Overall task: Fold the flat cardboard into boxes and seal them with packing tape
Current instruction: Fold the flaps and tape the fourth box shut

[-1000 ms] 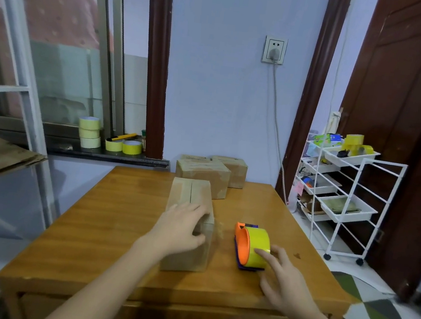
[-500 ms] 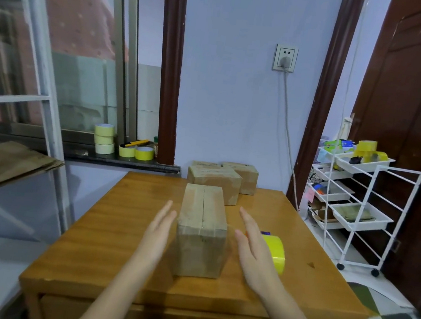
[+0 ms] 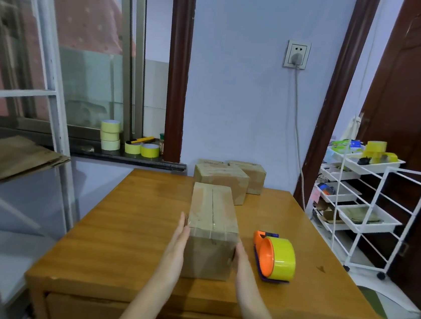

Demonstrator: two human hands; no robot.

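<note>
So the big honey-coloured wooden table [image 3: 123, 228] takes up most of the view, and a tall white wire shelf [image 3: 58, 126] is seen off at 9 o'clock with a stack of flat brown cardboard sheets [image 3: 12, 157] laid on it, so plenty of folding is probably left to do. A white rolling wire cart [image 3: 370, 217] with trays is parked at 3 o'clock. On the table, a folded brown cardboard box [image 3: 210, 227] is stood dead centre, long side pointing away, and clear tape looks to be run along its top seam and down the near face, so it's judged pretty much sealed. Two more closed brown cardboard boxes [image 3: 224, 178] are tucked at 12 o'clock against the wall, touching each other, done by the look of it. The box is flanked by both hands: the left hand [image 3: 177, 244] is pressed flat against its 9 o'clock side, fingers straight, and the right hand [image 3: 241, 257] is laid straight-fingered along the 3 o'clock side, nothing pinched or curled round. An orange tape dispenser with a yellow roll [image 3: 275, 258] is left lying just beside the box at 3 o'clock, untouched. Spare yellow tape rolls [image 3: 127, 142] are lined up on the windowsill at 11 o'clock.
</note>
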